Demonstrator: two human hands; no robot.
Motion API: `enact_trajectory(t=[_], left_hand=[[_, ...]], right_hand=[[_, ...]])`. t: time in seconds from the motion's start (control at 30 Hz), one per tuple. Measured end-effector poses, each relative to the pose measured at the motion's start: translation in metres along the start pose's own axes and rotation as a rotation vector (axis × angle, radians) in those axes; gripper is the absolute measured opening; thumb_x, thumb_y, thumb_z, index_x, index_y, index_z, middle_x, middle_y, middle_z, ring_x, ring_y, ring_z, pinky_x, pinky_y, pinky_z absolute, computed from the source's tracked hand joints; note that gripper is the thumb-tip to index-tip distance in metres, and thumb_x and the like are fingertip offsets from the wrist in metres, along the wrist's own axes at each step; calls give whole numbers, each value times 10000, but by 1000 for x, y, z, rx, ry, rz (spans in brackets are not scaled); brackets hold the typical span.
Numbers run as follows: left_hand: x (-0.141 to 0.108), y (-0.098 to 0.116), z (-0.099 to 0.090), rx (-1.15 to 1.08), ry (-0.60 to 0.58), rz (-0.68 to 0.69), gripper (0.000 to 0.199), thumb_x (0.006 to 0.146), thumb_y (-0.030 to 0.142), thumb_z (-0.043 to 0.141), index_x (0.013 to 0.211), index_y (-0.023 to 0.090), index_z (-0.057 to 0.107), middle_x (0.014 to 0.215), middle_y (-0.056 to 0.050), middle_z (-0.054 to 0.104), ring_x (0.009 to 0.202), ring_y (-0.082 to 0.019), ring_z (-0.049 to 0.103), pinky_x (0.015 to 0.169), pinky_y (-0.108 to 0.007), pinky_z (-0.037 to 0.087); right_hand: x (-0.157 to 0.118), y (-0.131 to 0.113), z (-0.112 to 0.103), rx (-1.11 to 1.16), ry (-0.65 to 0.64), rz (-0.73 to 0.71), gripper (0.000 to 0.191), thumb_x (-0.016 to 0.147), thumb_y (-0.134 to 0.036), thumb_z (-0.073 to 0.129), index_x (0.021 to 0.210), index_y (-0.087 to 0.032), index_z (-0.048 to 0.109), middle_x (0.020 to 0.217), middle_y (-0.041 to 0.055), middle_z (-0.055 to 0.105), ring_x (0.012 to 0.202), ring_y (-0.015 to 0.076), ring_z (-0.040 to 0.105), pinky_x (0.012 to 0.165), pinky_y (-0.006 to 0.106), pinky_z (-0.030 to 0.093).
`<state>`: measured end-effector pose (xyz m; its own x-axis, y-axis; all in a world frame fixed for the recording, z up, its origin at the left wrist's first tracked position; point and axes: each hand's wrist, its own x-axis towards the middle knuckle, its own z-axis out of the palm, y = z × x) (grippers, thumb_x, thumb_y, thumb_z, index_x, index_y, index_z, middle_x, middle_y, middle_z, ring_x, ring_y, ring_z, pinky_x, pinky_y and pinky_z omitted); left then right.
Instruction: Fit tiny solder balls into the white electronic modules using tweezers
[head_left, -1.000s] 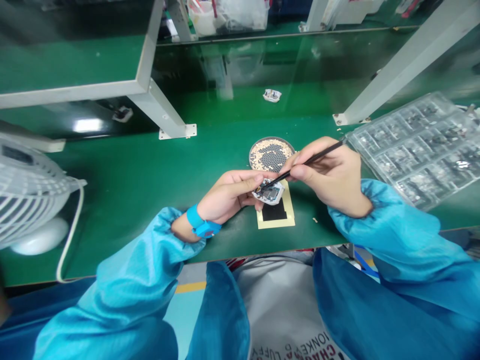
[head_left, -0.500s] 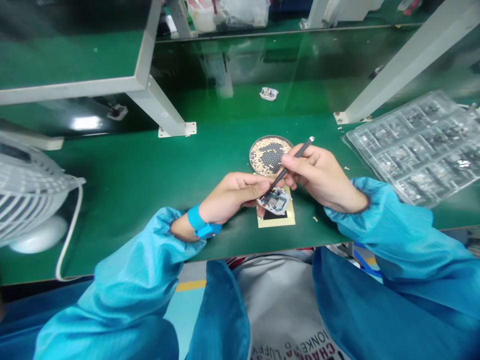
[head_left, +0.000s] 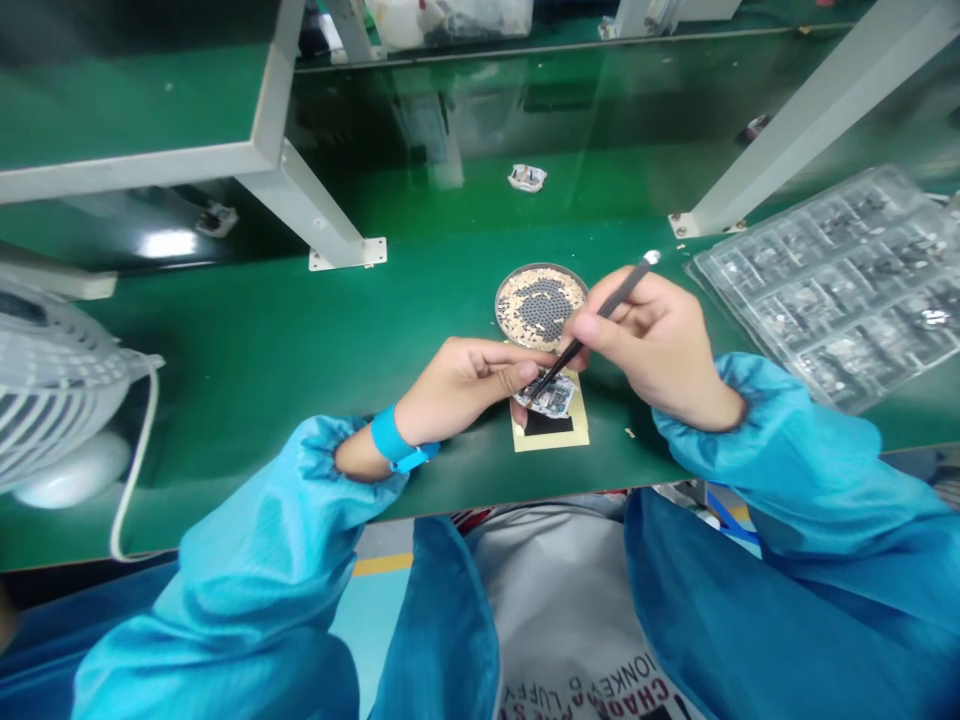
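Note:
My left hand (head_left: 469,392) grips a small white-edged circuit assembly (head_left: 553,396) between thumb and fingers, over a pale yellow sheet with a black rectangle (head_left: 549,426). In my right hand (head_left: 649,345) are dark tweezers (head_left: 609,308), slanting down to the left, with their tips at the assembly. Just behind both hands stands a round dish (head_left: 540,305) of small beige pieces on a dark dotted surface. My right fingertips are beside its right rim.
On the right lies a clear compartment tray (head_left: 840,290) with small parts. A white fan (head_left: 60,380) and its cord are at the left. Metal legs (head_left: 319,215) rise behind. Another white-edged assembly (head_left: 527,178) lies farther back.
The view has shifted slightly. My right hand and the upper end of the tweezers have moved a little up and right, and the held assembly is tilted differently.

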<state>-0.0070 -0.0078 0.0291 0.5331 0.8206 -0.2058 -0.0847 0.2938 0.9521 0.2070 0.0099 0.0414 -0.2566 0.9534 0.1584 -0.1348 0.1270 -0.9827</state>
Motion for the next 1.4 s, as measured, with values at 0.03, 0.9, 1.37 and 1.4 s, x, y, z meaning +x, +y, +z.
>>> enact_trajectory(t=[0.03, 0.9, 1.37, 1.4], left_hand=[[0, 0, -2, -4, -13, -9, 379, 891, 389, 780, 1164, 127, 790, 815, -85, 775, 574, -119, 677, 602, -219, 554], [-2, 5, 0, -350, -97, -147, 349, 882, 401, 783, 1094, 125, 802, 726, -69, 703, 495, -79, 575, 464, -174, 395], [1, 2, 4, -497, -58, -158, 409, 835, 414, 830, 1102, 108, 789, 791, -82, 713, 526, -61, 561, 461, -160, 341], [1, 2, 4, -507, -61, -154, 407, 833, 412, 833, 1097, 106, 788, 794, -83, 717, 522, -62, 566, 456, -161, 328]], right_hand=[[-1, -1, -1, -35, 16, -74, 350, 755, -428, 894, 851, -204, 643, 771, 3, 718, 645, 136, 694, 586, 252, 596], [-10, -15, -4, -173, -67, -346, 208, 794, -308, 861, 865, -284, 667, 872, 9, 775, 796, 206, 761, 702, 369, 655], [-13, -8, -4, -276, 62, -500, 216, 793, -296, 872, 926, -305, 702, 829, 13, 759, 754, 226, 756, 677, 388, 642], [-13, -6, -6, -288, 71, -508, 221, 792, -307, 874, 931, -307, 702, 821, 13, 754, 754, 226, 754, 690, 391, 642]])
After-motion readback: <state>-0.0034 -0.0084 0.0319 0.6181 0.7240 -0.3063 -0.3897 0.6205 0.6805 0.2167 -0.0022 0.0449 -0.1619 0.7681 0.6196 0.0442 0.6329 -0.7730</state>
